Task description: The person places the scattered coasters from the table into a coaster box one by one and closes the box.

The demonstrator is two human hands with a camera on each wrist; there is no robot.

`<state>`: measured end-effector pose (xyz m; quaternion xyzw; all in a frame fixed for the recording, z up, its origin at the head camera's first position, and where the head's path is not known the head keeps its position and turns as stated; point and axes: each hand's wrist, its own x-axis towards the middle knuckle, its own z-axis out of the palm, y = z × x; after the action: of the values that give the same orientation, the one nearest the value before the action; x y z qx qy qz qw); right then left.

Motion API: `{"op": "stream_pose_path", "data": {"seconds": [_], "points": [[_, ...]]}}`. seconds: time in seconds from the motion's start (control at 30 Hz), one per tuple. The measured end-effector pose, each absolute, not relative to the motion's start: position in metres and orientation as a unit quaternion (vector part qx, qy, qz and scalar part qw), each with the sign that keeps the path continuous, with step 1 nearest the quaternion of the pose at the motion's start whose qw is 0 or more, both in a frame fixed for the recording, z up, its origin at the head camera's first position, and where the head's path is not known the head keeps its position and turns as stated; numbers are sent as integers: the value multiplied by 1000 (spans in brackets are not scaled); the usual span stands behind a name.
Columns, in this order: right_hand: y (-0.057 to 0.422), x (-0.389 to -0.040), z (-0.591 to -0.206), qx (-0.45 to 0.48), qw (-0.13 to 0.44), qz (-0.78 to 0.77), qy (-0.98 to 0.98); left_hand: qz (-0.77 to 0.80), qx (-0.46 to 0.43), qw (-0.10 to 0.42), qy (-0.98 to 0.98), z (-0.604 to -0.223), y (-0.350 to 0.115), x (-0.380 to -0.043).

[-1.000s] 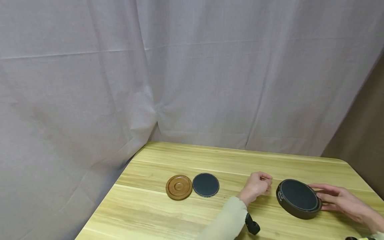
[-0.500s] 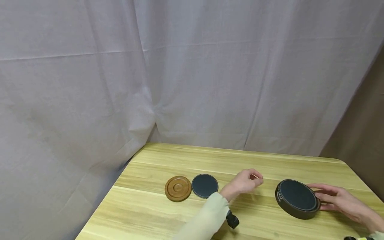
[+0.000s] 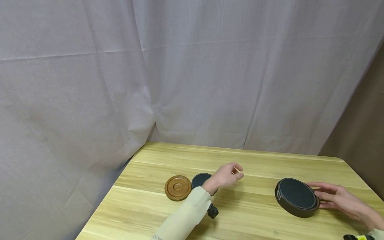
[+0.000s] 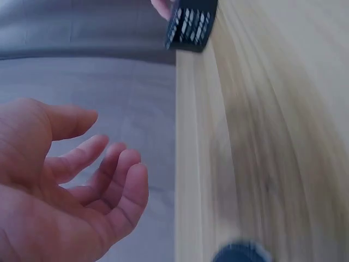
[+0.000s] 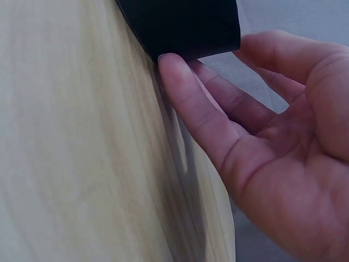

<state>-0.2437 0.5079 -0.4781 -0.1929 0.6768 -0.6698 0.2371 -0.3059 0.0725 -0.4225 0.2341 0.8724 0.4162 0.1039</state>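
My left hand (image 3: 225, 175) hovers over the table just right of a flat black coaster (image 3: 199, 180), which the wrist partly covers. In the left wrist view its fingers (image 4: 128, 185) curl loosely around nothing. My right hand (image 3: 345, 202) grips the right edge of a round dark coaster holder (image 3: 287, 204) with thumb and fingertips. A black disc (image 3: 297, 193) fills the holder's top, and pale lettering marks its left side. The right wrist view shows the fingers (image 5: 182, 87) against the holder's dark wall (image 5: 185, 24). A round brown wooden coaster (image 3: 178, 188) lies left of the black one.
The wood-grain table (image 3: 249, 216) reaches back to a grey curtain (image 3: 198, 83) behind and to the left. Darker brown cloth (image 3: 360, 133) hangs at the right. A black wrist strap mount (image 3: 212, 211) sits under the left sleeve.
My left hand has moved leftward, away from the coaster holder, and its wrist now covers part of the black coaster. The right hand and holder have stayed nearly still.
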Motion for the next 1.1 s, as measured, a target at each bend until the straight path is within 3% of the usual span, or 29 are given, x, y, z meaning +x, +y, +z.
{"op": "stream_pose_path", "data": {"seconds": [0.9,1.1], "points": [[510,-246,-478,-196,238,-675,670,223,211,39,951,-436,-8,-339],[511,-245,-481,-204,236,-676,667,210,182,67,958,-441,-15,-338]]}}
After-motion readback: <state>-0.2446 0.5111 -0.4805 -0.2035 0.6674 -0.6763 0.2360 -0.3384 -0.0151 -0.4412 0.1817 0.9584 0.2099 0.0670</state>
